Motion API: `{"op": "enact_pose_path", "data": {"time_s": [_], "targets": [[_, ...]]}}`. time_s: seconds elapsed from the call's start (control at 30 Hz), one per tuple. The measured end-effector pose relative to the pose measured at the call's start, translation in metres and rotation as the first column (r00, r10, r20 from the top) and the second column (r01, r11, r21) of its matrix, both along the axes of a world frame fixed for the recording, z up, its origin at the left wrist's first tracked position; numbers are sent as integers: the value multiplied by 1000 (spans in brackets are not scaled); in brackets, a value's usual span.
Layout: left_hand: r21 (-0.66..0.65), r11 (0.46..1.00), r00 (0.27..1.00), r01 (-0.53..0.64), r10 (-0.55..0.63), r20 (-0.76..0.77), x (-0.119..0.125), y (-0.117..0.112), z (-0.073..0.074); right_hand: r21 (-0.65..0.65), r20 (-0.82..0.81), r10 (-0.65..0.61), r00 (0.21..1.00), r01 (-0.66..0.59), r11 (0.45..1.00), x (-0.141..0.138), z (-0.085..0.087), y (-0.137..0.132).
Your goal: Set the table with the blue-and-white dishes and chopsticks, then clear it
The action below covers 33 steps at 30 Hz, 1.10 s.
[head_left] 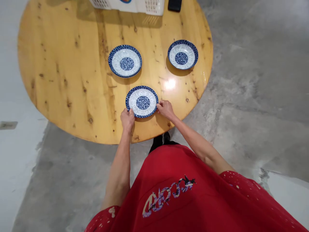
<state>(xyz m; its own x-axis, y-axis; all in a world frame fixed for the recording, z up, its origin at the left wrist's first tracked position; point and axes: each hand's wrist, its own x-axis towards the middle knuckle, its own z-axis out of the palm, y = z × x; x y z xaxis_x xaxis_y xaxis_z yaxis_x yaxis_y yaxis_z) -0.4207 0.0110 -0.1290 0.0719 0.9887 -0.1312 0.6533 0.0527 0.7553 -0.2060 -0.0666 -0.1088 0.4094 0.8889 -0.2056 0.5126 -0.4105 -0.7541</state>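
Observation:
A blue-and-white patterned plate (143, 102) is at the near side of the round wooden table, between my two hands. My left hand (127, 119) grips its lower left rim, thumb on top. On the right rim, my right hand (165, 109) pinches the edge between thumb and fingers. Whether the plate rests on the wood or hangs slightly above it, I cannot tell. Just beyond lies a second plate (126, 63) of the same pattern, touched by neither hand. Farther right sits a third, deeper-looking dish (181, 58) with the same dark blue rim.
The wooden table (70, 74) has a rounded edge close to my body. At its far side stands a white plastic basket (135, 7), cut off by the frame. A black object (174, 4) lies beside the basket. Grey concrete floor (253, 106) surrounds the table.

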Motion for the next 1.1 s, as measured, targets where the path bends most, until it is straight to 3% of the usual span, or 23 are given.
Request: {"op": "enact_pose_path", "data": {"time_s": [0.2, 0.63, 0.77, 0.93, 1.1], "targets": [[1, 999, 998, 34, -34, -51, 0, 4, 5, -24, 2, -55, 998, 56, 998, -4, 5, 1], [6, 998, 991, 69, -68, -113, 0, 0, 12, -74, -16, -23, 1000, 22, 997, -4, 14, -9], [-27, 999, 999, 34, -34, -2, 0, -6, 13, -47, -54, -64, 996, 62, 997, 0, 12, -18], [-185, 983, 972, -20, 62, 225, -7, -28, 19, -36, -176, -125, 976, 121, 992, 14, 7, -54], [-147, 978, 948, -151, 185, 258, -42, -72, 25, -61, -332, -292, 897, 289, 955, 30, 4, -128]]}}
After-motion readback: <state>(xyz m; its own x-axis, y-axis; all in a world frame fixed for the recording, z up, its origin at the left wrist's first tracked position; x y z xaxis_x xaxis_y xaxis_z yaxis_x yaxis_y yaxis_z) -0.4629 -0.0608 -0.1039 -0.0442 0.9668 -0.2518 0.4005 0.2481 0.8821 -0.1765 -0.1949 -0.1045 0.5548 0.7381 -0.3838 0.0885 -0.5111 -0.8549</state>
